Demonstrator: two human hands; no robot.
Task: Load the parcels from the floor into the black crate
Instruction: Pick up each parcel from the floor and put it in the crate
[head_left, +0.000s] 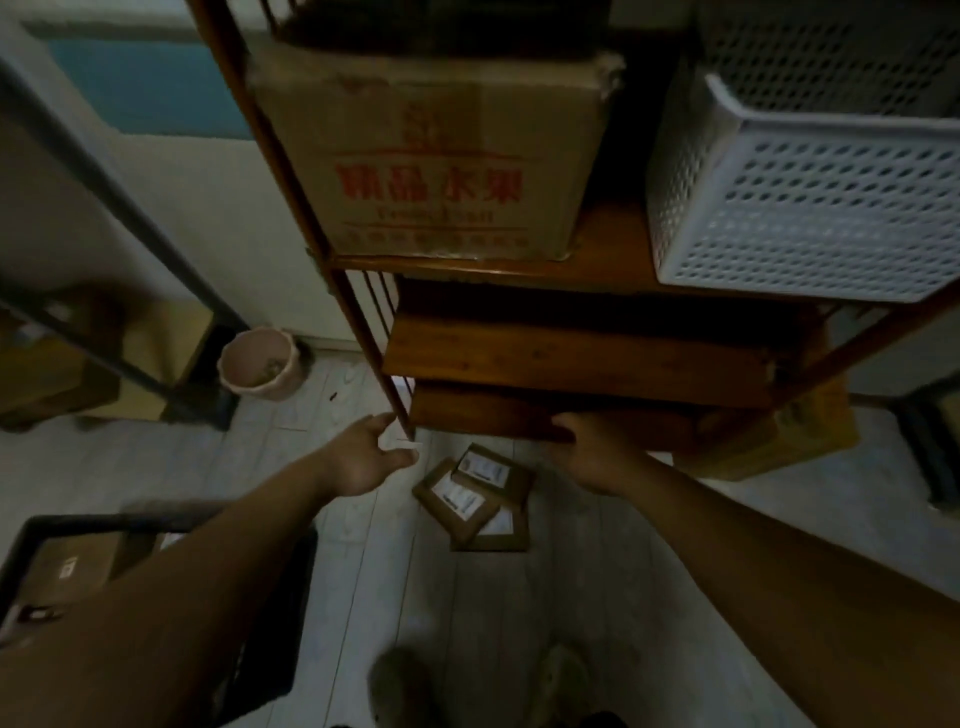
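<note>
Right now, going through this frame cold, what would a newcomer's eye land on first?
The big brown cardboard box with red lettering dominates, on the wooden rack's upper shelf beside a white perforated plastic basket. Below, the left hand and right hand reach toward a small pile of flat brown labelled parcels on the pale floor by the rack's foot. The black crate, with parcels inside, sits at lower left.

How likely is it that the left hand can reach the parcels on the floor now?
Probably yes. The left hand is open and empty, hovering above and left of the parcels, which lie uncovered on bare floor. The shelf leg stands behind the path, not across it.
</note>
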